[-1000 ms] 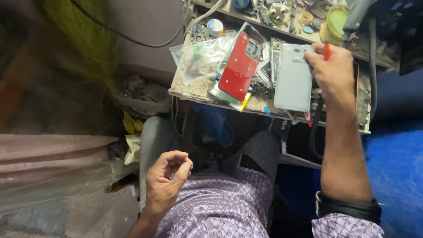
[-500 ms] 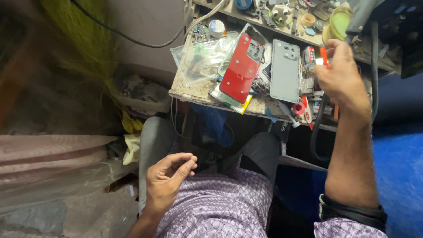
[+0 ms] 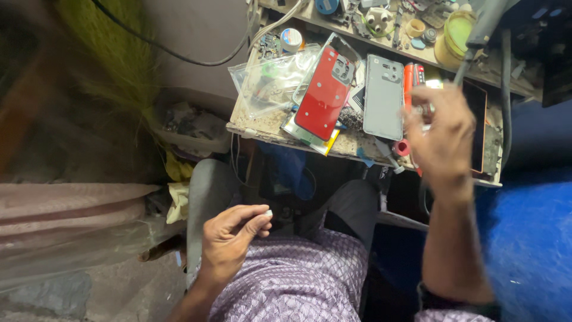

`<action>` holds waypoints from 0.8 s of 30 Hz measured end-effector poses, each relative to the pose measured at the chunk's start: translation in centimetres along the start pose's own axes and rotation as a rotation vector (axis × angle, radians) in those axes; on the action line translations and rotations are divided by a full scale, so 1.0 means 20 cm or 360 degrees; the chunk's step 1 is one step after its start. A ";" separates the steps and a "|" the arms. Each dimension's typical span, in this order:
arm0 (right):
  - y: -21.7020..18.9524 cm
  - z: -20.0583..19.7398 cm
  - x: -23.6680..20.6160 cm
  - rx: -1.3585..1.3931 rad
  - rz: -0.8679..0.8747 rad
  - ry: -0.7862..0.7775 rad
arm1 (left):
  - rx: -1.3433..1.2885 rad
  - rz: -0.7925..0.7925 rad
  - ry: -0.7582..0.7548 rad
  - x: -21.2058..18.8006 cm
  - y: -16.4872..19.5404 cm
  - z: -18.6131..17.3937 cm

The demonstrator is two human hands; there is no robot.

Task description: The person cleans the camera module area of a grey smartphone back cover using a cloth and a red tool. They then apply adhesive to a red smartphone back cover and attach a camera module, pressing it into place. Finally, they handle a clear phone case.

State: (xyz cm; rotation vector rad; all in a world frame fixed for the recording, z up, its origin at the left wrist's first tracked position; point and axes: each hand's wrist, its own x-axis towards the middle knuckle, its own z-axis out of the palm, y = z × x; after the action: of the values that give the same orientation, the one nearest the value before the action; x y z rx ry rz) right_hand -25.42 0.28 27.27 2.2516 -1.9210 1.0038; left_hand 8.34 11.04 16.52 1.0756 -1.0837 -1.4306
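The person sat at a small, messy desk [image 3: 271,122] and looked down at 2 hands. The right hand [image 3: 444,140] was up over the desk's right part, blurry, with its fingers curled in. It seemed to pinch something thin, but the blur hid what it was, so I cannot tell. The grey phone back [image 3: 383,97] lay flat on the desk, just to the left of that hand and a little farther from the person. Its long side ran away from the person, toward the back of the desk, with its camera holes at the far end. The right hand was much nearer to the grey phone back than the left hand was. The left hand [image 3: 232,238] was low, by the person's lap, well apart from the desk. Its thumb and first finger were pressed together on a tiny white bit [image 3: 269,213]. To the left of the grey phone back lay a red phone back [image 3: 323,95], tilted a little, partly on a clear plastic bag [image 3: 271,83]. To the right of the grey phone back, a red tool handle [image 3: 413,76] peeked out above the right hand. A yellow-green jar [image 3: 456,36] stood behind it at the back of the desk. A black cable [image 3: 179,56] hung off to the left.
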 end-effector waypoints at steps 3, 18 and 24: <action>-0.26 0.07 -0.27 0.0544 -0.0265 -0.0343 | 0.0153 0.0126 -0.0130 0.04 0.05 0.06; -0.29 0.37 -0.80 0.2016 0.1131 -0.0352 | 0.0713 0.0817 -0.0453 0.16 0.21 0.28; -0.19 0.37 -0.83 0.2244 0.1204 -0.0080 | 0.1038 0.0730 0.0029 0.48 0.30 0.29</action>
State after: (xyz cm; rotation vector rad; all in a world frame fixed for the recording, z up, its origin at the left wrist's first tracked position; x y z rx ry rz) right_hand -19.42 12.91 15.03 1.6258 -2.4967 3.1839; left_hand 2.84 1.45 22.88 1.1690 -1.7155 -0.7082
